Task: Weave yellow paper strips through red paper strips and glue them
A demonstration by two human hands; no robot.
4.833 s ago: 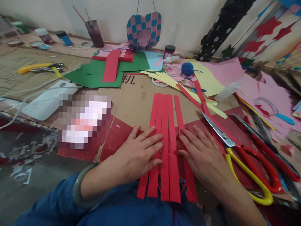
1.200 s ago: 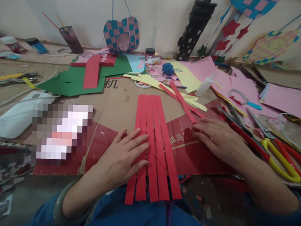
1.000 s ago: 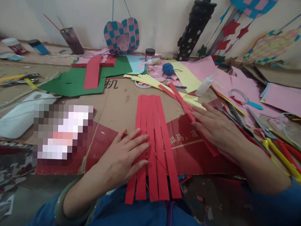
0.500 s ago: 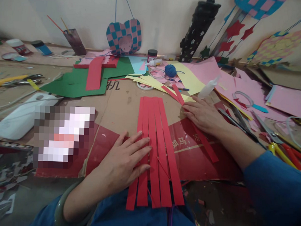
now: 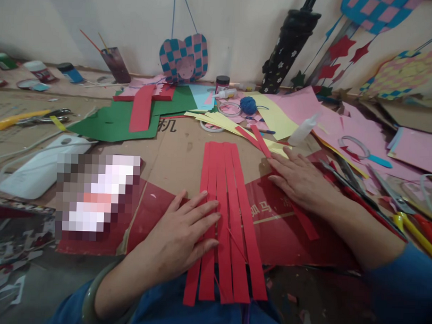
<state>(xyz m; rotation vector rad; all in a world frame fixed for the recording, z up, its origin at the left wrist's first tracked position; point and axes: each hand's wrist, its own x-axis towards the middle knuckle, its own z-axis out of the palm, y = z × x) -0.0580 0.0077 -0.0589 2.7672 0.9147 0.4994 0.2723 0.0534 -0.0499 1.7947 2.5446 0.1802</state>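
A red paper sheet (image 5: 232,210), cut into several long strips joined at the far end, lies before me with its loose ends over the board's front edge. My left hand (image 5: 185,229) rests flat on its left strips, fingers spread. To the right, my right hand (image 5: 298,176) lies with fingers stretched over a loose red strip (image 5: 308,224), covering its middle. The far end of this strip and another narrow red piece (image 5: 248,135) show past the fingertips, over yellow paper strips (image 5: 220,122).
A phone with a blurred screen (image 5: 101,191) and a white power bank (image 5: 42,167) lie left. Scissors (image 5: 395,196) lie right. Green paper (image 5: 114,125), a glue bottle (image 5: 304,129), blue yarn (image 5: 248,105) and pink paper (image 5: 330,123) are behind. A woven heart (image 5: 184,59) leans against the wall.
The view has shifted slightly, so most things appear a little farther right and lower. My right hand has moved slightly toward me. My left hand stays on the strips.
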